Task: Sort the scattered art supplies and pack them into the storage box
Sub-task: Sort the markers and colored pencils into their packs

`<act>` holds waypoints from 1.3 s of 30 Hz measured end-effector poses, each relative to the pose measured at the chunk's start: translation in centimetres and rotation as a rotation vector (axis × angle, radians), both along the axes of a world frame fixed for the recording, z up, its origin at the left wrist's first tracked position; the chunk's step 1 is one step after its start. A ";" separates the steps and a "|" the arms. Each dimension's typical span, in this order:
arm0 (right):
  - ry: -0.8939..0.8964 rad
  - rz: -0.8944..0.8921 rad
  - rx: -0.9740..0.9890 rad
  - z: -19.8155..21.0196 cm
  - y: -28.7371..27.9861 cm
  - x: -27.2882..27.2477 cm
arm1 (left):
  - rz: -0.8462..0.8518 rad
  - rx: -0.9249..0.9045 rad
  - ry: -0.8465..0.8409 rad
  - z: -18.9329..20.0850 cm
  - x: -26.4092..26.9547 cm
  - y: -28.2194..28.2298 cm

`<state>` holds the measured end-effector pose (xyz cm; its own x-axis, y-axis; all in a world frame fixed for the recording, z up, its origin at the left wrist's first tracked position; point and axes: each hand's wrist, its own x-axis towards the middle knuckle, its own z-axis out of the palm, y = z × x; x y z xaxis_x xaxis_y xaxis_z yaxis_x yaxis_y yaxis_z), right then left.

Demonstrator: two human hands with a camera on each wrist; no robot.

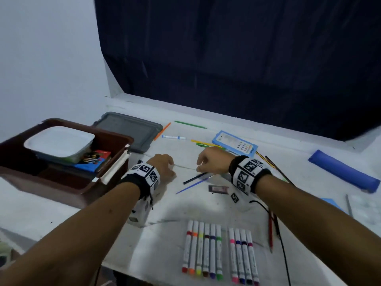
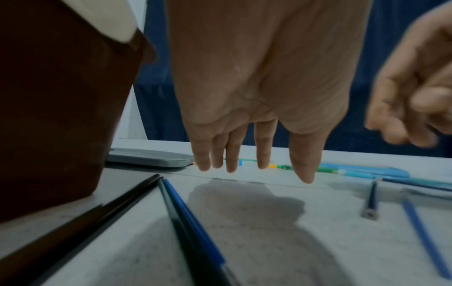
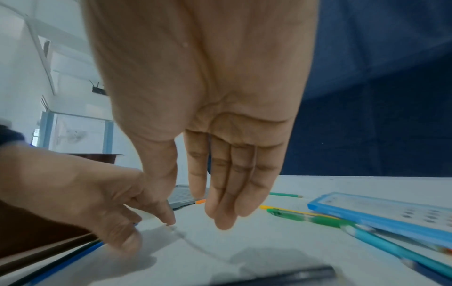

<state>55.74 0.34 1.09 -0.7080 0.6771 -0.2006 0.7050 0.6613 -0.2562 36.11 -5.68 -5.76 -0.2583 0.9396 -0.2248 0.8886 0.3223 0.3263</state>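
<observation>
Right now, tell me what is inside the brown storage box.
In the brown storage box lies a white-lidded container on a blue pack of brushes, with a red packet beside it. The container hides whatever is beneath it, and its contents cannot be seen.

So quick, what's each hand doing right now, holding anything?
Left hand: open, fingers straight, pointing down, holding nothing.
Right hand: open, fingers straight, holding nothing.
</observation>
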 end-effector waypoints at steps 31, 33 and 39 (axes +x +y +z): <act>0.087 -0.070 -0.067 -3.6 9.9 -10.1 | -0.075 -0.067 0.116 -1.6 -1.4 4.7; 0.214 -0.120 -0.073 -2.3 7.8 -7.4 | -0.082 -0.049 0.112 -1.3 -1.3 4.6; 0.384 -0.207 -0.075 -0.3 1.2 2.0 | -0.101 -0.003 0.043 0.2 2.3 3.8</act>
